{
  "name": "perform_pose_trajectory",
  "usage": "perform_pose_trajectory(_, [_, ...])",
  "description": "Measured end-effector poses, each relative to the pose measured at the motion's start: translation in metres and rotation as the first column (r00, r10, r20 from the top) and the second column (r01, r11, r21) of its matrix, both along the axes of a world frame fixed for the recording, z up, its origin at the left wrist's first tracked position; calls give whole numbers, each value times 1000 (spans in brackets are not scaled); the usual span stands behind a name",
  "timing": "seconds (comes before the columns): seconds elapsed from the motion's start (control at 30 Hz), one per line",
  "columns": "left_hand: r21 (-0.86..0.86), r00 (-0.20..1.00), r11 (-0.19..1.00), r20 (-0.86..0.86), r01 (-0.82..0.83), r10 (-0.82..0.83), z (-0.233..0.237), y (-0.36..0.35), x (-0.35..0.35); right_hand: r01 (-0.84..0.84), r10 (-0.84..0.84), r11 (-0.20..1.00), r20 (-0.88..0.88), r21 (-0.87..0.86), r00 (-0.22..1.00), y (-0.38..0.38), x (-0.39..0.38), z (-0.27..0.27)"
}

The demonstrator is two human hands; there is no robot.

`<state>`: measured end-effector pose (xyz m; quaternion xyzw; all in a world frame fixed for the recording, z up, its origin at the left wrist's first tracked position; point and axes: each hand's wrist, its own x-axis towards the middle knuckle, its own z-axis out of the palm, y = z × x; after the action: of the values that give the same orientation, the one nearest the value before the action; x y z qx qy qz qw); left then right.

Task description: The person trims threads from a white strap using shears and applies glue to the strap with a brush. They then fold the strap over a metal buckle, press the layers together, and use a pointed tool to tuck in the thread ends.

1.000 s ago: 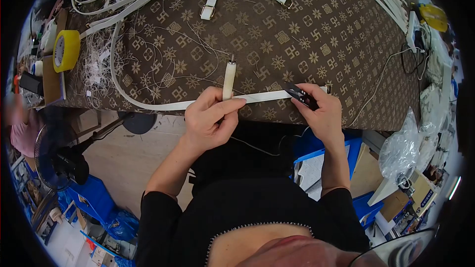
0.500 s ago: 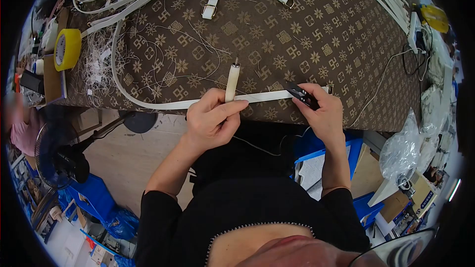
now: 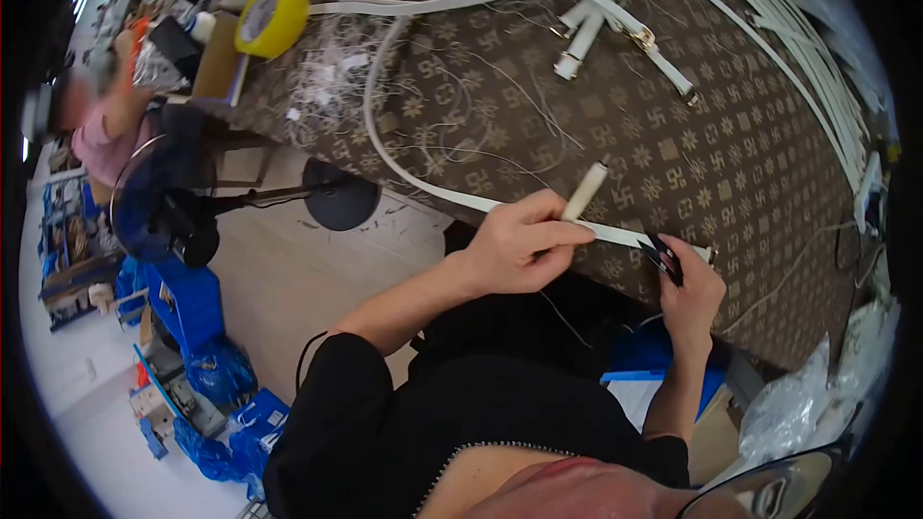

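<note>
Between the two hands, right of centre in the frame, the white strap [image 3: 617,234] stretches with its long axis slanting gently down to the right, its metal-fitted end pointing right. The left hand [image 3: 529,245] pinches it between thumb and fingers and also grasps a pale-handled tool [image 3: 585,192], which points up and to the right. Left of that grip, the strap curves away toward the upper left. The right hand [image 3: 690,284] grasps black snips [image 3: 660,255] at the strap, whose end extends just beyond the fingers; whether they also pinch it is hard to tell.

At lower right, a blue bin [image 3: 711,386] appears to hold something white. A cardboard box [image 3: 219,60] stands at upper left, beside yellow tape [image 3: 272,19]; its contents are unclear.
</note>
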<state>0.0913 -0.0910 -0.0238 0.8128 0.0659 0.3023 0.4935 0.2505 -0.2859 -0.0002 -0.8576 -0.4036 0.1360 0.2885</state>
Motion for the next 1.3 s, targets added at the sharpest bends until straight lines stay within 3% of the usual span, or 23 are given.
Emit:
perform_pose_trajectory(0.07, [5, 1000, 1000, -6, 18, -18, 4, 2, -2, -37, 35, 999, 34, 36, 999, 1, 0, 0])
perform_pose_trajectory(0.23, [65, 981, 996, 188, -67, 54, 6, 9, 3, -47, 30, 996, 211, 78, 977, -2, 11, 5])
perform_pose_trajectory(0.3, [85, 960, 993, 273, -88, 61, 7, 13, 3, 78, -70, 995, 119, -56, 990, -20, 26, 8])
perform_pose_trajectory(0.47, [151, 977, 978, 179, -146, 119, 11, 31, -7, 193, -179, 959, 81, -209, 980, -76, 88, 39])
perform_pose_trajectory(0.53, [113, 975, 971, 98, -211, 200, 17, 36, -11, 324, -255, 835, 208, -444, 944, -106, 120, 45])
perform_pose_trajectory(0.6, [77, 972, 969, 15, -234, 233, 19, 41, -13, 425, -159, 707, 459, -565, 874, -132, 140, 43])
perform_pose_trajectory(0.67, [98, 968, 964, 64, -246, 241, 11, 47, -9, 596, -414, 746, 494, -298, 765, -101, 123, 57])
perform_pose_trajectory(0.73, [67, 974, 974, 78, -218, 213, 8, 47, -5, 510, -467, 859, 341, -44, 816, -86, 124, 44])
perform_pose_trajectory(0.8, [105, 975, 970, 5, -220, 221, 11, 46, -2, 391, -399, 916, 112, 87, 910, -38, 100, 35])
perform_pose_trajectory(0.87, [108, 980, 974, -9, -198, 200, 12, 43, 3, 252, -252, 967, -5, -33, 968, 10, 67, 34])
perform_pose_trajectory(0.93, [109, 981, 976, -16, -189, 192, 13, 43, 8, 131, -129, 991, 110, -9, 986, 25, 59, 2])
perform_pose_trajectory(1.07, [98, 986, 982, -31, -161, 165, 17, 42, 16, 140, -143, 988, 38, 60, 989, 29, 62, -2])
perform_pose_trajectory(1.13, [110, 990, 984, -17, -140, 143, 23, 45, 25, -62, 62, 998, -139, 2, 988, 31, 63, 18])
perform_pose_trajectory(1.17, [113, 995, 989, -6, -98, 100, 28, 45, 27, -63, 62, 998, -144, 0, 988, 31, 67, 27])
perform_pose_trajectory(1.23, [115, 998, 992, -1, -56, 57, 29, 45, 31, -320, 261, 946, -462, -54, 847, 29, 77, 41])
perform_pose_trajectory(1.3, [154, 996, 988, 86, 2, -15, 26, 46, 35, -348, 257, 933, -508, -91, 822, 33, 86, 41])
